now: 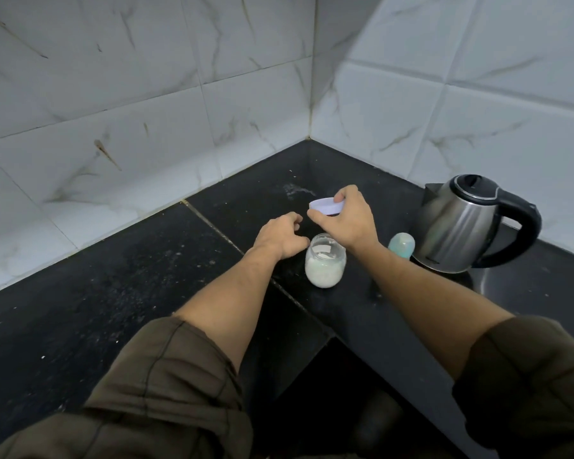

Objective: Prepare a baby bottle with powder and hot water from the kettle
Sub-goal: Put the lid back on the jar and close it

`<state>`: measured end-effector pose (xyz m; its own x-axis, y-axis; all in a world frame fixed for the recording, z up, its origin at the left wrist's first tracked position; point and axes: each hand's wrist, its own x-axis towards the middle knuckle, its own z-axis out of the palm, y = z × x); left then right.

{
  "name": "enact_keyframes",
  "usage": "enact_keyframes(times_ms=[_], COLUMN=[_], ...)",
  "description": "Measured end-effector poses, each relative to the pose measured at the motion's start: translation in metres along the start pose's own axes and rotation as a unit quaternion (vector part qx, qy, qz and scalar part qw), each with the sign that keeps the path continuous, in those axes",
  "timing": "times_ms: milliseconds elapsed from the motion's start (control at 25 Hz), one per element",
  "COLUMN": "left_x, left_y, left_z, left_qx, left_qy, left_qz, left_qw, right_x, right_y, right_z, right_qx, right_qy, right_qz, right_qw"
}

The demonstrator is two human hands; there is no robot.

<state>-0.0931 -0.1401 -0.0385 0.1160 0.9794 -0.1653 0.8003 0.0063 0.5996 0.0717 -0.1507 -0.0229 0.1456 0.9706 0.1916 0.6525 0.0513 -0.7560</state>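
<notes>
A small glass jar [324, 262] of white powder stands open on the black counter [146, 276], with a white scoop lying inside it. My right hand [348, 220] holds the jar's white lid [325, 207] just above and behind the jar. My left hand [280, 238] hovers beside the jar's left side, fingers curled and apart, holding nothing. A baby bottle with a pale green cap [401, 245] shows to the right of my right wrist, partly hidden. The steel kettle [468, 223] with a black handle sits on its base further right.
White marble-look tiled walls [179, 111] meet in a corner behind the counter. The counter is L-shaped, with an inner corner edge [332, 336] dropping off near my body. Powder specks dot the black surface.
</notes>
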Motion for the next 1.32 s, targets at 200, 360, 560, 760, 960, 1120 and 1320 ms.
enact_keyframes(times_ms=[200, 360, 560, 760, 960, 1120, 1320], left_x=[-0.019, -0.025, -0.028, -0.031, -0.03, -0.03, -0.03], left_y=[0.014, 0.01, 0.007, 0.01, 0.008, 0.007, 0.008], left_z=[0.02, 0.033, 0.05, 0.053, 0.053, 0.057, 0.056], left_qx=[0.001, -0.005, 0.008, 0.007, -0.002, -0.022, -0.008], left_qy=[-0.025, -0.016, -0.014, 0.005, 0.012, 0.015, 0.015], left_qz=[0.026, 0.002, -0.02, -0.027, -0.026, -0.029, -0.026], left_qw=[0.999, 1.0, 1.0, 1.0, 1.0, 0.999, 1.0], right_x=[-0.025, -0.035, -0.04, -0.043, -0.043, -0.043, -0.043], right_y=[0.008, 0.014, 0.025, 0.031, 0.032, 0.029, 0.024], right_z=[-0.003, -0.001, 0.0, 0.01, 0.011, 0.009, 0.011], right_qx=[-0.009, -0.045, -0.116, -0.104, -0.109, -0.139, -0.186], right_qy=[-0.025, -0.047, -0.111, -0.149, -0.151, -0.147, -0.125], right_qz=[0.013, 0.015, 0.004, 0.024, 0.026, 0.016, 0.018], right_qw=[1.0, 0.998, 0.987, 0.983, 0.982, 0.979, 0.974])
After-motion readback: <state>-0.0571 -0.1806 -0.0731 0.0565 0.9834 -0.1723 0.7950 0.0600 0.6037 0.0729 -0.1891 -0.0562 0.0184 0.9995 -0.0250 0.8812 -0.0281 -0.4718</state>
